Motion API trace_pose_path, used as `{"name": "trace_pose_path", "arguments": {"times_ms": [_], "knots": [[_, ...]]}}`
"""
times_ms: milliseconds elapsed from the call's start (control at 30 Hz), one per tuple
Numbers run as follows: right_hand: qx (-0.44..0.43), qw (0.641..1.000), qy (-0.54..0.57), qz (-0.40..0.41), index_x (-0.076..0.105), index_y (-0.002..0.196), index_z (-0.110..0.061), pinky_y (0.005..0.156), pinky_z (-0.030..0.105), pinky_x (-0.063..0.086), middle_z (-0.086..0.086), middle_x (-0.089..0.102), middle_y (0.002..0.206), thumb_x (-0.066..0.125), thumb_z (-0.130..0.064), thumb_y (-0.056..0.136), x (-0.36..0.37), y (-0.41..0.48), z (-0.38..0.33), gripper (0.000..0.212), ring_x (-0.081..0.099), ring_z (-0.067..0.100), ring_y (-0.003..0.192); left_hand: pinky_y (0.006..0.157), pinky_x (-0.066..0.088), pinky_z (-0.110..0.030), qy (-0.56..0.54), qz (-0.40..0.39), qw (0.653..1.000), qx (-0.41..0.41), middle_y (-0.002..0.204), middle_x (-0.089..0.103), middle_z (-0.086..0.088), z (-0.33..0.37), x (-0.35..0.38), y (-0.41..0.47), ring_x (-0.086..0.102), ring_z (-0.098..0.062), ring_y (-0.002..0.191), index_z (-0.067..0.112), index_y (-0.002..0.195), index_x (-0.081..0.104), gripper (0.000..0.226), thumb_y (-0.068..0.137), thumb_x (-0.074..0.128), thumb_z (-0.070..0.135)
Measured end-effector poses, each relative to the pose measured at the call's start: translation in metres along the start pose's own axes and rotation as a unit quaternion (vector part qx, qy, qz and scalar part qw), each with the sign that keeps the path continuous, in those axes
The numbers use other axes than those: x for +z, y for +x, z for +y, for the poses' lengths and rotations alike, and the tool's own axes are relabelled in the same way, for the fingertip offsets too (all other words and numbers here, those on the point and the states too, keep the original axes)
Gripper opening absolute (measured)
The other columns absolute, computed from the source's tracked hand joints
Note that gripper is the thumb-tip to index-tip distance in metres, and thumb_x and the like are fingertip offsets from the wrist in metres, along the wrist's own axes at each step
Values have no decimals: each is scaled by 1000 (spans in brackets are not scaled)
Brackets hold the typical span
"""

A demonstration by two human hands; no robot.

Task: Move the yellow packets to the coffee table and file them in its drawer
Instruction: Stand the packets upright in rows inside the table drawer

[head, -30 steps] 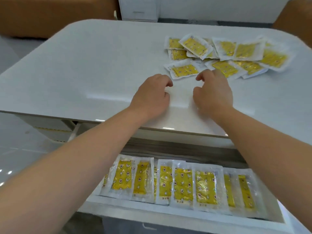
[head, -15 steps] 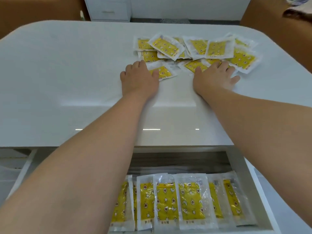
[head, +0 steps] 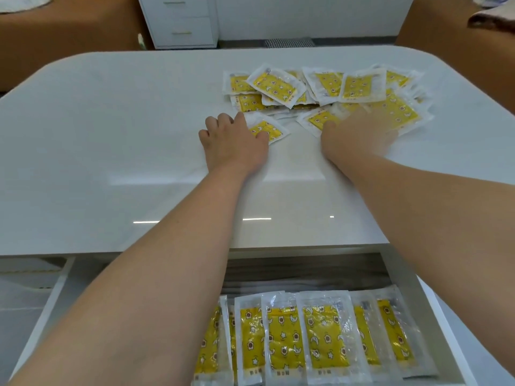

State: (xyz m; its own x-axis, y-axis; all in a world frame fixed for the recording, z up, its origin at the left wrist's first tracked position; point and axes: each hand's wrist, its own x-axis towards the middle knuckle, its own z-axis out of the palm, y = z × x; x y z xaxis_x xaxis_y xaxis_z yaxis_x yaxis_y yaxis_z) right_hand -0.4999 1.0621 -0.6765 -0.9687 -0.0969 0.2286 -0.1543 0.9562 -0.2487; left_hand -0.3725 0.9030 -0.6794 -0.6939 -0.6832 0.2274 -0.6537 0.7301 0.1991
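A loose heap of yellow packets (head: 356, 87) in clear wrappers lies on the white coffee table (head: 111, 135), right of centre. My left hand (head: 234, 143) rests flat, fingers spread, on one packet (head: 267, 129) at the heap's near left edge. My right hand (head: 359, 135), blurred, lies palm down on the packets at the heap's near side; its grip cannot be made out. Below the table's front edge the open drawer (head: 434, 302) holds a row of several yellow packets (head: 320, 338) standing side by side.
A white cabinet with drawers (head: 178, 20) stands beyond the table. Brown sofas sit at the far left (head: 69, 23) and far right (head: 451, 23). The drawer's left part (head: 69, 288) shows pale floor beside it.
Both hands have reached forward from the table's middle onto the near edge of the packet heap. The fingers went from curled to flat on the packets.
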Motion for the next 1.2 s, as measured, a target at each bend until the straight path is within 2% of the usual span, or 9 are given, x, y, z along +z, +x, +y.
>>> {"name": "trace_pose_path", "arguments": {"times_ms": [367,533,667,733,800,867,967,1100,1200], "knots": [[-22,997,73,-10,38,140,-2,108,51,34,18,50,142,47,-46,95,-3,-1,1,63,43,39,133,95,39,-45,-60,18,997,-36,121,60,-10,2,-2,1,54,-33,114,11,121,56,57,89,48,57],[-9,990,138,-25,47,138,-8,110,50,36,11,55,139,50,-45,93,-6,3,3,58,48,34,132,91,40,-44,-112,25,992,-50,111,62,-7,0,-3,2,58,-33,104,13,112,57,47,87,51,52],[14,979,202,-33,55,129,-14,105,47,41,6,63,126,49,-40,90,-11,3,5,47,56,33,121,91,42,-42,-207,23,975,-71,99,54,2,-2,-12,2,52,-27,93,16,108,57,34,87,53,42],[34,967,249,-45,53,134,-17,104,45,43,4,64,124,49,-35,93,-17,-2,7,44,58,31,120,82,46,-38,-287,24,953,-92,89,55,5,-4,-17,-3,53,-26,87,18,97,56,21,87,54,36],[66,943,322,-54,53,133,-18,96,41,47,2,64,114,52,-33,97,-27,-13,11,39,61,30,114,70,50,-37,-370,24,923,-107,78,55,8,-5,-23,-10,55,-24,76,21,86,51,14,85,57,34],[82,914,392,-58,56,122,-17,83,34,46,-1,60,105,58,-31,96,-39,-28,15,30,62,26,105,68,53,-37,-422,36,899,-106,76,58,10,-5,-30,-21,56,-18,70,22,86,54,17,86,64,35],[119,859,488,-101,62,126,-16,77,27,49,-2,67,112,74,-27,89,-63,-66,22,41,65,14,91,67,46,-27,-444,41,890,-97,80,63,14,-10,-40,-50,61,-10,73,20,93,62,19,89,73,36],[201,751,587,-225,76,90,-14,81,44,64,5,80,88,79,0,80,-84,-127,43,17,78,24,80,73,60,-33,-477,1,874,-92,83,76,9,-27,-45,-103,73,-9,79,21,90,74,16,89,76,37],[218,722,600,-268,74,99,-10,85,44,63,5,80,87,78,1,82,-101,-161,53,20,78,23,81,69,59,-26,-515,25,850,-109,82,77,11,-34,-55,-132,74,-4,76,23,89,74,10,90,77,32]]}}
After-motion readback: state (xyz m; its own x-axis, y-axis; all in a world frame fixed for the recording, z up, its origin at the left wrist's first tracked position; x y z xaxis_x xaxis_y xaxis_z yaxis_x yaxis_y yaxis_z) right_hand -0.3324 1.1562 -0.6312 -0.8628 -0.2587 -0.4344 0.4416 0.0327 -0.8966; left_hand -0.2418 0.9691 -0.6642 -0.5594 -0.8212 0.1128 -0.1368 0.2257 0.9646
